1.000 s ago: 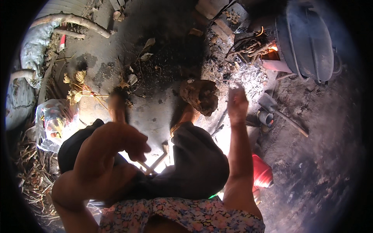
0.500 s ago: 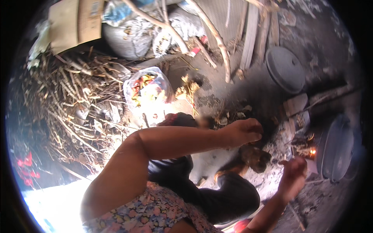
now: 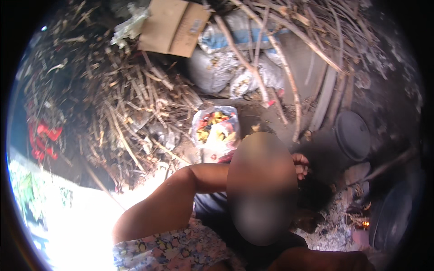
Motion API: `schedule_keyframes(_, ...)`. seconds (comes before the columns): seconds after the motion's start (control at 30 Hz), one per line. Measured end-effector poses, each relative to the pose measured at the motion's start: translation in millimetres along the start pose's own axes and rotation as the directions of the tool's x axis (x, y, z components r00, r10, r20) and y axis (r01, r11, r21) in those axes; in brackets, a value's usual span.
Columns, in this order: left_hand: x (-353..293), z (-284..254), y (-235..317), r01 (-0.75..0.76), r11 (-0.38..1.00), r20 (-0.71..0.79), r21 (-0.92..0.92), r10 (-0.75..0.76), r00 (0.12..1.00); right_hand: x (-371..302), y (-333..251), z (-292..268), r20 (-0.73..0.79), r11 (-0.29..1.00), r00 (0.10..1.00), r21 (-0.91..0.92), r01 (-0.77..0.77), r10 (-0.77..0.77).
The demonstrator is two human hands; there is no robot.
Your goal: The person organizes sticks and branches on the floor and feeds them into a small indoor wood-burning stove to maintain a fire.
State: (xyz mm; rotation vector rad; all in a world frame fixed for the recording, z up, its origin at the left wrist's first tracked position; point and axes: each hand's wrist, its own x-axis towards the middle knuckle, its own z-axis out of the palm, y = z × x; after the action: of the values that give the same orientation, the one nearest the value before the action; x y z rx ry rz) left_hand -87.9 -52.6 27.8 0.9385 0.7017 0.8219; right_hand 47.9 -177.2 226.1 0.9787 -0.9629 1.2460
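Note:
My left arm reaches across from the left. The fingers of my left hand (image 3: 300,165) show past a blurred oval patch, bent and slightly apart, with nothing seen in them; the rest of that hand is hidden. At the lower right edge lies my right forearm with my right hand (image 3: 355,261), dark and partly cut off, so its fingers cannot be made out. Beyond my right hand, a large dark round pot (image 3: 392,219) stands by a small fire (image 3: 366,223) with grey ash (image 3: 332,232) in front. A clear plastic bag (image 3: 216,128) of colourful scraps sits beyond my left forearm.
Dry sticks (image 3: 131,104) heap up at the left. A cardboard piece (image 3: 174,27), white sacks (image 3: 212,70) and long branches (image 3: 282,58) lie at the back. A dark round lid-like disc (image 3: 352,135) leans at the right. Something red (image 3: 45,137) lies far left.
The view has shifted, so the surroundings sit lower and further right. My right hand has moved from beside the pot to the lower edge. The blurred patch now covers much of my left forearm.

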Motion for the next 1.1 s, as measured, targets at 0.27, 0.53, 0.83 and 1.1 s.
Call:
schedule_keyframes(0.27, -79, -41, 75, -0.278, 0.961, -0.208, 0.0, 0.272, 0.94, -5, -4, 17, 0.029, 0.992, 0.999, 0.121, -0.028, 0.025)
schedule_keyframes(0.53, -161, -149, 79, -0.231, 0.909, -0.566, 0.346, 0.399, 0.722, -9, 13, 34, -0.044, 0.846, 0.896, 0.353, -0.4, 0.442)
schedule_keyframes(0.83, -258, -261, 74, -0.204, 0.88, -0.827, 0.43, 0.474, 0.302, -64, 30, -51, -0.489, 0.812, 0.794, -0.255, -0.526, 0.361)
schedule_keyframes(1.1, -299, -350, 144, 0.369, 0.637, -0.662, 0.677, 0.746, -0.075, -209, -38, -199, -0.957, 0.178, 0.169, -0.214, -0.961, -0.235)
